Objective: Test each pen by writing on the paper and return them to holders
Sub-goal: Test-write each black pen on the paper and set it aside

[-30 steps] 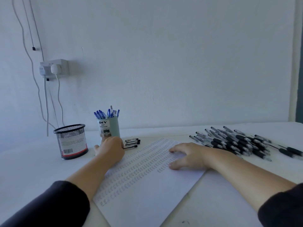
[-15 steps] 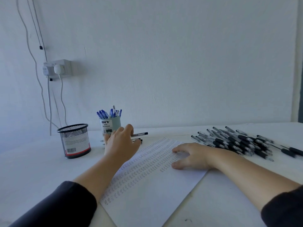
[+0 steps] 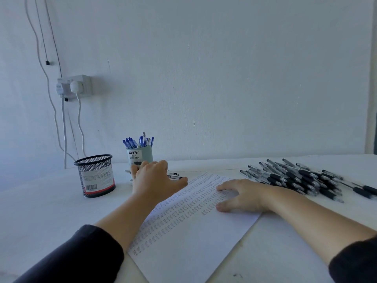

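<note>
Pens (image 3: pixel 173 176): light, stiff, slick barrels under left hand (image 3: pixel 152 178); fingers (image 3: pixel 163 163) curled, grip unclear. Right hand (image 3: pixel 242 195) flat on paper (image 3: pixel 183 242).

One head-worn camera looks forward and slightly down across the white table (image 3: pixel 51 211) toward the wall (image 3: pixel 224 78) at 12 o'clock. Forearms enter near, from 7 and 4 o'clock
</note>
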